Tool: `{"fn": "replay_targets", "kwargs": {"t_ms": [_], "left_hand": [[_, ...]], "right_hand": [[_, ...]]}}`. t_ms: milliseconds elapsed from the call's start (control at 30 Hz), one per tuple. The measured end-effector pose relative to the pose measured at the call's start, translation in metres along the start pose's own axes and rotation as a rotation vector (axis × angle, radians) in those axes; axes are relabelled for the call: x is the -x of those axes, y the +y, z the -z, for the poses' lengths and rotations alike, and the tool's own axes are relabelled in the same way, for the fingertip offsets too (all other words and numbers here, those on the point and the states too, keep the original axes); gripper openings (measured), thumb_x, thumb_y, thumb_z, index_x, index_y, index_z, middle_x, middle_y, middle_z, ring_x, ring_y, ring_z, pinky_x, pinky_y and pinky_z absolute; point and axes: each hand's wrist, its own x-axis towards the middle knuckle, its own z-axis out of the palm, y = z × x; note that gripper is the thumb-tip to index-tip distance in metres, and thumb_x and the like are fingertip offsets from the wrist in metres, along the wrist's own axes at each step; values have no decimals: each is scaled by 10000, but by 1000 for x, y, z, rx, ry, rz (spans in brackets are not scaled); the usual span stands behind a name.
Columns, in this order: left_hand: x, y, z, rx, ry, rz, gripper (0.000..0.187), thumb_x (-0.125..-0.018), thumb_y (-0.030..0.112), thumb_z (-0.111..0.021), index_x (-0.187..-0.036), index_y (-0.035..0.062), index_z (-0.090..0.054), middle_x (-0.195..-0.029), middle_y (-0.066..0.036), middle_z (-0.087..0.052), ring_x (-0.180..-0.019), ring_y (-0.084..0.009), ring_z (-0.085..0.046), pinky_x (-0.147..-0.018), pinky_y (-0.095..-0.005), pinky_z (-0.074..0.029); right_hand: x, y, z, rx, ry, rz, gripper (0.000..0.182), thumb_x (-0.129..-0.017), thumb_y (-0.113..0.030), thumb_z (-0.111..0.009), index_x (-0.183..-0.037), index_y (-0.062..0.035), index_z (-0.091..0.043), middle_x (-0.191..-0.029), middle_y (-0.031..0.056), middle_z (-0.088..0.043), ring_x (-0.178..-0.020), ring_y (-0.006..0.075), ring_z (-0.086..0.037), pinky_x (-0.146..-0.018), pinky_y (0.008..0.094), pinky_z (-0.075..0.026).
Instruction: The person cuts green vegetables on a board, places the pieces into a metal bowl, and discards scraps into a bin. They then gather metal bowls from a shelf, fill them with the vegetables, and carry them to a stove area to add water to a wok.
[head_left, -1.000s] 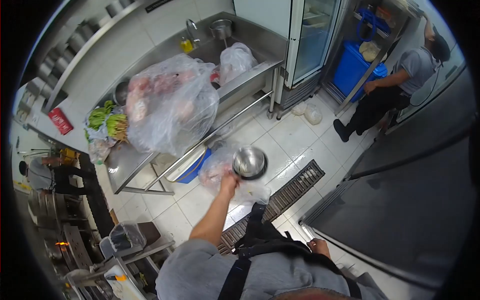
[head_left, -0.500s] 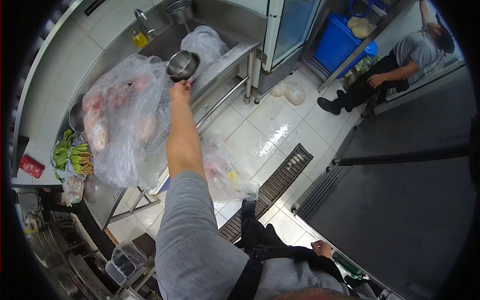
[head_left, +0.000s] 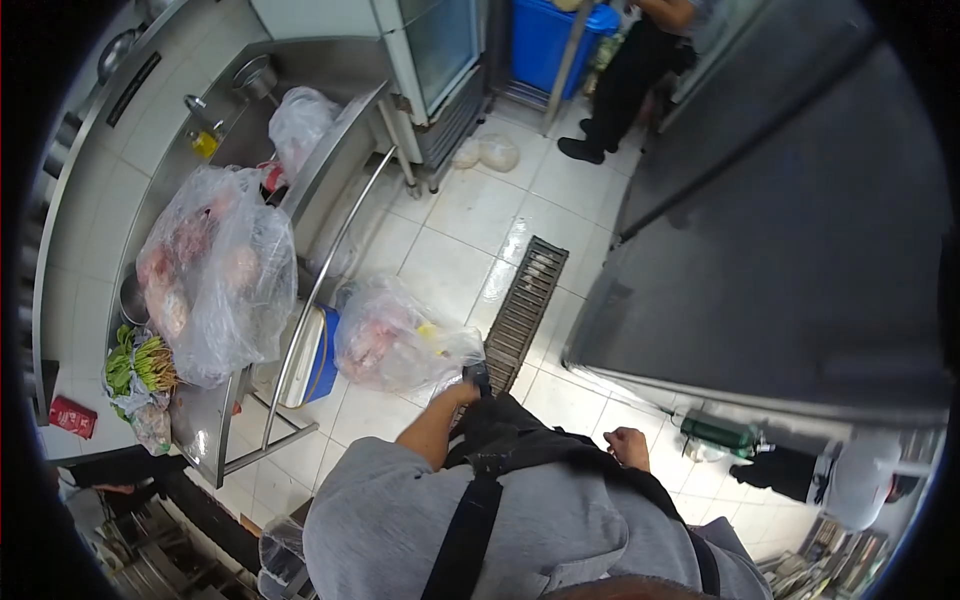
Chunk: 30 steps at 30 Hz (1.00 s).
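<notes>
My left hand (head_left: 462, 393) is low in front of my body, over my dark apron, with its fingers blurred and no pan visible in it. Just beyond it on the tiled floor lies a clear plastic bag (head_left: 385, 340) with pinkish contents that look like meat. My right hand (head_left: 628, 447) hangs at my right side, fingers curled closed, with nothing visible in it. On the steel sink counter (head_left: 200, 425) rests a large clear bag of pinkish meat (head_left: 225, 265). A whitish plastic bag (head_left: 302, 125) sits at the sink's far end.
Leafy greens (head_left: 140, 365) and a red packet (head_left: 73, 417) are at the left. A blue-and-white cooler box (head_left: 318, 355) stands under the counter. A drain grate (head_left: 525, 310) crosses the floor. Another person (head_left: 635, 80) stands near a blue bin (head_left: 560, 45); someone else (head_left: 830, 480) is at the right.
My left hand has left the sink and come back to my body, and the metal pan is no longer in it. The view has shifted, and the person at the far side appears higher up.
</notes>
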Motion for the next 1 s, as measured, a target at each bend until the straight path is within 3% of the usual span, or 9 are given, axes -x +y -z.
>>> {"fn": "replay_targets", "kwargs": {"t_ms": [200,333,467,533,567,667,833,933,1000], "left_hand": [[114,137,159,938,-670,512,555,-888,437,-506,-1207,-14,-561,-1243,-253,-553,-1053,-362,-610,-856,-456,-515],[60,127,144,723,-705,505,324,-843,285,-586,-977,-5,-637,-959,-181,-671,-730,-280,-672,-640,-417,-561],[-32,136,124,-193,-119,103,404,-755,376,-597,-980,54,-693,-1100,-188,-641,-975,-307,-645,-811,-441,-505],[-64,158,115,-383,-71,-105,362,-761,345,-584,-954,66,-710,-1073,-161,-658,-1015,-323,-626,-894,-432,-471],[-82,210,162,-962,-400,-593,289,-769,232,-559,-961,87,-718,-985,-145,-686,-929,-308,-665,-797,-426,-524],[-111,319,127,-94,-419,11,317,-743,140,-601,-1043,75,-680,-781,-125,-674,-657,-237,-658,-585,-388,-545],[-64,467,132,105,-482,-323,397,-780,234,-625,-1160,119,-641,-863,-110,-682,-741,-226,-663,-567,-376,-541],[-138,479,59,-181,-455,-802,387,-759,306,-642,-1095,117,-678,-902,-132,-686,-781,-273,-669,-639,-445,-537],[-151,504,44,-233,-483,-694,395,-748,345,-639,-1032,76,-695,-949,-154,-689,-816,-292,-673,-724,-464,-524]], "right_hand": [[60,158,-15,-188,291,-21,131,-810,-126,-638,-818,-1,-673,-651,103,-666,-556,166,-646,-503,305,-500],[116,298,-48,-262,477,-303,100,-776,-38,-580,-797,-15,-675,-663,120,-666,-558,187,-656,-510,336,-511],[236,335,-76,-337,685,-590,156,-712,-64,-547,-748,-39,-697,-728,221,-648,-702,357,-655,-648,435,-524],[271,385,-131,-323,726,-619,161,-754,-101,-571,-826,-69,-712,-802,188,-666,-780,351,-662,-709,418,-539],[291,389,-147,-193,668,-780,169,-737,-147,-602,-848,-98,-721,-829,191,-663,-790,357,-657,-751,430,-536],[334,422,-218,-262,584,-916,198,-781,-189,-584,-904,-129,-727,-913,165,-674,-873,357,-645,-811,442,-519],[357,398,-283,-569,489,-1111,247,-803,-287,-600,-936,-121,-726,-957,150,-681,-908,353,-641,-834,430,-510],[333,391,-289,-626,427,-931,287,-792,-316,-617,-955,-100,-713,-968,158,-679,-917,359,-638,-827,434,-503],[326,394,-265,-726,429,-698,356,-800,-333,-594,-1041,-91,-694,-1011,183,-666,-978,364,-620,-862,431,-483]]}}
